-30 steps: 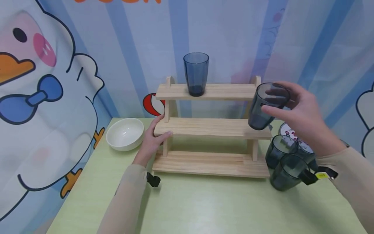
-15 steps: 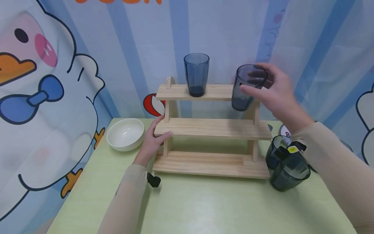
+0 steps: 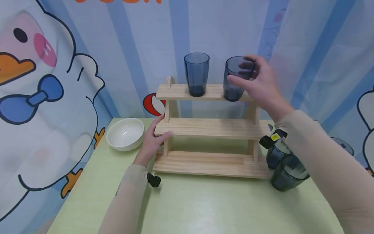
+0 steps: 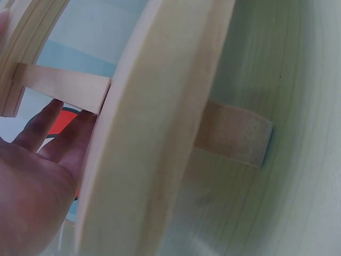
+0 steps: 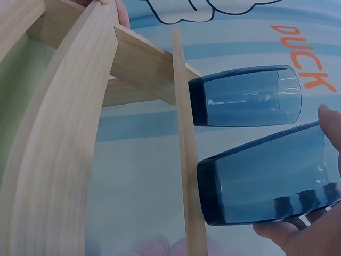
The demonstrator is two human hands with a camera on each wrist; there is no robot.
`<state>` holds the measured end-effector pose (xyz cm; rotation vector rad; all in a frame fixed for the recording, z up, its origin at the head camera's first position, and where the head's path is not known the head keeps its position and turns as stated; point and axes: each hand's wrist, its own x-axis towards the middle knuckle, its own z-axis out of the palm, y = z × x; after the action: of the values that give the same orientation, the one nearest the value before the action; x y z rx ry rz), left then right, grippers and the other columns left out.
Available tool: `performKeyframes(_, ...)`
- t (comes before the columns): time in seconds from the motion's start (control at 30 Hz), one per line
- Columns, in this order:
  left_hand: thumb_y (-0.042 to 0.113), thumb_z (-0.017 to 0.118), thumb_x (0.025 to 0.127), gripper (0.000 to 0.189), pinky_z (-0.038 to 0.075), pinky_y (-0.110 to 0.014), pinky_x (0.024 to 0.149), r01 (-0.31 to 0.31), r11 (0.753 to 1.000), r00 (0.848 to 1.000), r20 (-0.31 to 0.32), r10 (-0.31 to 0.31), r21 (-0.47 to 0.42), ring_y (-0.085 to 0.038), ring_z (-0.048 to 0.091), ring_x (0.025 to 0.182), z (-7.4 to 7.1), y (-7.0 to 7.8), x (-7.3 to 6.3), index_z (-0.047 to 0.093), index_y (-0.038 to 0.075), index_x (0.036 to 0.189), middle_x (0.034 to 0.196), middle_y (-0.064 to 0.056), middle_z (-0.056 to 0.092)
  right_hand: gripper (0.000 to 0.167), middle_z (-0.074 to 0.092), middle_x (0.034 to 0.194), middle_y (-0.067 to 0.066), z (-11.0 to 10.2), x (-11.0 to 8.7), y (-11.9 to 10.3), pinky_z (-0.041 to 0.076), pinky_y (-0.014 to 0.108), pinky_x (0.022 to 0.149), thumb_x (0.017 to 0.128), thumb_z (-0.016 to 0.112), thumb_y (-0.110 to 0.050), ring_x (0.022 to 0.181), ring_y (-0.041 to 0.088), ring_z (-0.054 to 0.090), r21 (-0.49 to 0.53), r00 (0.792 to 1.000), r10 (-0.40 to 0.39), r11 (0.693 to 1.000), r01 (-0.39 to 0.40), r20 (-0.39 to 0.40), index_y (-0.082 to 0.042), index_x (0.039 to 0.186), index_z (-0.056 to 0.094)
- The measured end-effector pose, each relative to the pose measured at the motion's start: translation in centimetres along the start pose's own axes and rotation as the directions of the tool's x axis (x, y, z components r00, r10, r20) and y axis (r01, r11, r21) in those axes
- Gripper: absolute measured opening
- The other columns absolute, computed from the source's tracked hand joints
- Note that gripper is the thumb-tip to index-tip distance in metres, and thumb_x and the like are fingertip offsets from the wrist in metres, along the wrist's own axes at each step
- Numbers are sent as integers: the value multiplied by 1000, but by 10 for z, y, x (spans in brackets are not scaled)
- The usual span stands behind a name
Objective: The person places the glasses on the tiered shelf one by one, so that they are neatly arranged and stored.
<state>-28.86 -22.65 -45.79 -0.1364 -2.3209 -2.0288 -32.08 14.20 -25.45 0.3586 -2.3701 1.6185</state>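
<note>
While the head view shows a white bowl [image 3: 125, 135], the right hand [image 3: 264, 83] grips a blue cup [image 3: 232, 91] near its rim, by the top board [image 3: 176, 92]. The left wrist view shows the left hand [image 4: 37, 186] holding the shelf [image 4: 149, 133]; the right, another cup [image 5: 245, 97] alongside.

Indoor setting, kind unclear: cartoon-duck backdrop [image 3: 146, 42]

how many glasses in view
4 at least: one glass on the top shelf, another in the right hand, two right of the stand; the right sleeve may hide more, a rim shows beyond.
</note>
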Motion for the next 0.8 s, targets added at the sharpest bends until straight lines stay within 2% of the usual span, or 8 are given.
performKeyframes(0.23, 27, 80, 96, 76, 51, -57, 105, 0, 1000, 1000, 7, 0, 4, -36, 55, 131, 0, 1, -1, 41, 46, 158, 161, -7, 40, 87, 53, 151, 8, 6, 13, -1, 48, 40, 109, 90, 83, -42, 130, 22, 57, -4, 999, 47, 999, -47, 9, -23, 161, 38)
performKeyframes(0.53, 27, 80, 96, 76, 51, -57, 105, -5, 1000, 1000, 4, 5, 1, -35, 54, 132, 2, 0, 0, 41, 47, 157, 161, -7, 40, 88, 52, 153, 4, 8, 20, -4, 44, 42, 114, 90, 81, -48, 136, 22, 52, -8, 993, 119, 993, -119, -8, -29, 163, 34)
performKeyframes(0.8, 28, 80, 96, 75, 51, -58, 105, -1, 1000, 1000, 1, 1, 7, -36, 54, 132, 1, 0, 0, 40, 47, 157, 160, -7, 41, 90, 51, 154, 6, 9, 24, -3, 44, 45, 114, 91, 80, -48, 141, 25, 50, -25, 992, 128, 991, -128, 15, -30, 164, 30)
